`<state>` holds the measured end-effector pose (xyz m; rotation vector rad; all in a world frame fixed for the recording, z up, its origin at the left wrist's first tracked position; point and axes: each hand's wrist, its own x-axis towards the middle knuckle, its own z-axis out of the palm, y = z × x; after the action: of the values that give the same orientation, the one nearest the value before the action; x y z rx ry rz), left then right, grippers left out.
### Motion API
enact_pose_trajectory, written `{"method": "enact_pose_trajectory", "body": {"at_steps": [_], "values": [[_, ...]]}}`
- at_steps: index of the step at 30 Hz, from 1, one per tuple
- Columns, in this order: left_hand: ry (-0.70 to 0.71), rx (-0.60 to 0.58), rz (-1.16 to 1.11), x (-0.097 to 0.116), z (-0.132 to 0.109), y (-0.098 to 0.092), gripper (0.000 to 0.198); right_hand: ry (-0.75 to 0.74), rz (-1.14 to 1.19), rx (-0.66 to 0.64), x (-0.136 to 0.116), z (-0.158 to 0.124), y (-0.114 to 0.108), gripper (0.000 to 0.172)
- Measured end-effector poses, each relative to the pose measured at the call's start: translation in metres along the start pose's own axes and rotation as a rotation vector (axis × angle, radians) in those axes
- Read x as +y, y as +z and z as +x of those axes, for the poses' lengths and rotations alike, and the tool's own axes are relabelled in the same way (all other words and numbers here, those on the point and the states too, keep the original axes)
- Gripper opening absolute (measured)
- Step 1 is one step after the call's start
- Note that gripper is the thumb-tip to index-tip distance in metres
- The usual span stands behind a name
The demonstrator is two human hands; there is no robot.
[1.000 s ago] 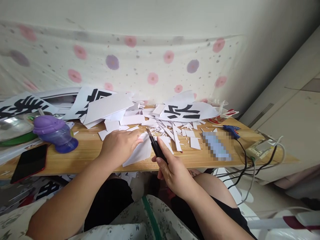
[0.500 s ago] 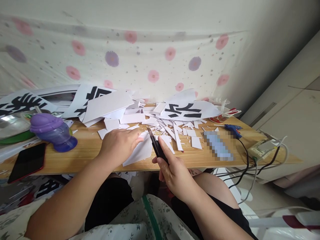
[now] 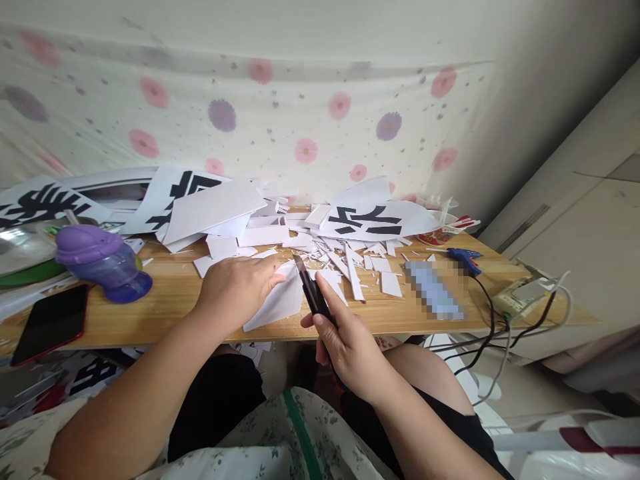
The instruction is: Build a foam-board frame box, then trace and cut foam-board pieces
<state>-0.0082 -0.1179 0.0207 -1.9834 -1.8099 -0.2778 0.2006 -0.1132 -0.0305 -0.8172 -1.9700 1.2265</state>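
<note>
My right hand (image 3: 347, 337) is closed round a black utility knife (image 3: 314, 293), the index finger laid along its body. The blade points away from me, its tip beside the upper edge of a white foam board piece (image 3: 275, 305). My left hand (image 3: 237, 288) grips that piece near its far end, thumb and fingers together; the hand hides part of the board. Just beyond both hands lie many thin white offcuts (image 3: 354, 272) and small scraps.
Printed sheets with black characters (image 3: 367, 220) and white boards (image 3: 215, 208) lie along the back. At left are a purple cup (image 3: 103, 263) and a phone (image 3: 50, 323). A blue glue gun (image 3: 465, 259), a bowl (image 3: 435, 230) and a power strip with cables (image 3: 523, 297) are at right.
The whole view has shifted very slightly left. Both hands keep nearly the same pose, with the knife and board almost unmoved.
</note>
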Motion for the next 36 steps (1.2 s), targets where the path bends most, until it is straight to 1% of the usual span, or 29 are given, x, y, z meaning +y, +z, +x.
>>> {"method": "enact_pose_trajectory", "body": {"at_steps": [2,4,7,10,13,16,19,23,29,32,36], "values": [[0.0,0.001,0.0,0.0,0.0,0.0,0.031,-0.008,-0.12,0.022,-0.003,0.001,0.0,0.063],[0.002,0.003,0.003,0.0,-0.001,0.0,0.031,-0.009,-0.307,0.043,-0.008,0.002,0.0,0.063],[0.005,0.004,0.008,0.0,-0.001,0.0,0.031,0.002,-0.692,0.081,-0.017,0.004,0.002,0.064],[0.0,-0.011,0.016,0.0,0.0,-0.002,0.03,0.05,-1.055,0.1,-0.025,0.006,0.007,0.07],[-0.013,-0.047,0.024,0.001,0.002,-0.003,0.029,0.073,-1.229,0.056,-0.032,0.008,0.01,0.077],[-0.026,-0.079,0.019,0.002,0.003,-0.005,0.03,0.084,-1.268,-0.013,-0.04,0.01,0.01,0.079],[-0.045,-0.106,0.017,0.003,0.004,-0.006,0.028,0.138,-1.271,-0.076,-0.048,0.013,0.011,0.079],[-0.061,-0.108,0.022,0.004,0.004,-0.006,0.029,0.186,-1.29,-0.099,-0.053,0.015,0.013,0.078],[-0.053,-0.106,0.041,0.004,0.004,-0.005,0.035,0.211,-1.259,-0.113,-0.049,0.011,0.018,0.078],[-0.04,-0.093,0.031,0.005,0.004,-0.006,0.034,0.244,-1.235,-0.129,-0.048,0.009,0.02,0.077],[-0.035,-0.106,0.032,0.007,0.004,-0.008,0.031,0.261,-1.219,-0.145,-0.042,0.009,0.023,0.077]]}}
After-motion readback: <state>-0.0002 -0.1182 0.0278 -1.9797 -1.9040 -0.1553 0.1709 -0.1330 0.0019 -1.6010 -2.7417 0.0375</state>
